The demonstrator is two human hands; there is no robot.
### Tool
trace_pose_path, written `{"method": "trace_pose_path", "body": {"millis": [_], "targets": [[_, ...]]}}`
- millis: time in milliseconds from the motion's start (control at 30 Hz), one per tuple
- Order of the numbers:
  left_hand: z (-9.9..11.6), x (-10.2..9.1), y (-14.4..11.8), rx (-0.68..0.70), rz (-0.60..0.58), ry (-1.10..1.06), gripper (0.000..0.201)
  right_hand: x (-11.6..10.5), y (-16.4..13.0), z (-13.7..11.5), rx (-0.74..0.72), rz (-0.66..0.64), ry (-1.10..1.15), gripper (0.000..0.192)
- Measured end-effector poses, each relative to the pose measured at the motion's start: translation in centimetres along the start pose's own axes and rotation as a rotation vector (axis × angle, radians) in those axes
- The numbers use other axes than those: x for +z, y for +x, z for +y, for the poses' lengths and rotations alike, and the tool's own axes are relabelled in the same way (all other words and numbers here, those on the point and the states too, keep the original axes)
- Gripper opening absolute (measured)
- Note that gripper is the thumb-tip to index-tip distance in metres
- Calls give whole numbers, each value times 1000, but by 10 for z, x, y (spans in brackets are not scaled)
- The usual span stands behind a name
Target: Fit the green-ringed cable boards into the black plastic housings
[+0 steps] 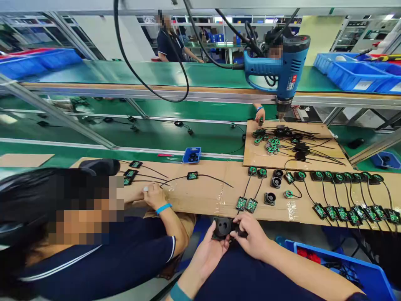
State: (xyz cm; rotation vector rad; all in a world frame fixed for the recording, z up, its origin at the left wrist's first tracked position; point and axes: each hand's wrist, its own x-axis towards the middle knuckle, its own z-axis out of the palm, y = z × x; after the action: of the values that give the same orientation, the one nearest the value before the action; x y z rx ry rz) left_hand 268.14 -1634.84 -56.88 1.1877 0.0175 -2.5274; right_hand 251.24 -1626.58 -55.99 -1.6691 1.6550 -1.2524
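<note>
One blue handheld heat gun (282,69) hangs above the far edge of the brown cardboard sheet (206,194). One small blue plastic tray (191,155) sits by that sheet's far edge. Two green circuit boards on black wires (246,204) lie at its near edge, mid-length. Three round black fan housings (275,182) rest just right of them. One black round plastic housing (223,228) is held in two hands.

Bare forearms, teal wristband (179,292) on L wrist, dark navy clothing (250,280) below.
</note>
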Motion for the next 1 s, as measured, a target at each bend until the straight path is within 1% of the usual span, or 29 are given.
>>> {"method": "trace_pose_path", "body": {"millis": [67,133,233,333,400,467,500,567,633,667,733,800,833,933,1000], "targets": [[19,0,5,38,-29,55,37,16,21,-6,-72,-65,-12,32],[38,-3,10,65,-46,85,34,36,40,-7,-91,-111,-61,32],[65,-12,17,76,-25,88,32,65,65,0,-65,-125,-137,30],[87,-20,25,53,41,64,32,87,85,9,-4,-164,-169,33],[99,-24,29,21,74,18,33,98,97,13,34,-205,-179,33],[109,-28,35,7,90,-46,35,104,109,16,43,-236,-186,32],[114,-30,38,17,109,-83,36,107,115,17,28,-248,-187,30],[122,-37,43,77,191,-157,36,110,131,23,-24,-273,-179,25],[127,-47,45,128,280,-221,35,113,157,33,-66,-287,-160,22],[127,-53,45,139,299,-244,36,116,174,40,-60,-291,-146,22],[125,-65,43,123,277,-273,39,126,220,56,33,-285,-99,23],[121,-76,39,112,237,-297,40,140,278,73,170,-257,-43,21],[118,-80,36,116,226,-310,39,149,309,82,215,-231,-28,19],[111,-89,28,148,211,-365,37,174,395,103,290,-151,-16,15],[108,-91,22,172,201,-403,36,188,436,114,326,-117,4,14]]}}
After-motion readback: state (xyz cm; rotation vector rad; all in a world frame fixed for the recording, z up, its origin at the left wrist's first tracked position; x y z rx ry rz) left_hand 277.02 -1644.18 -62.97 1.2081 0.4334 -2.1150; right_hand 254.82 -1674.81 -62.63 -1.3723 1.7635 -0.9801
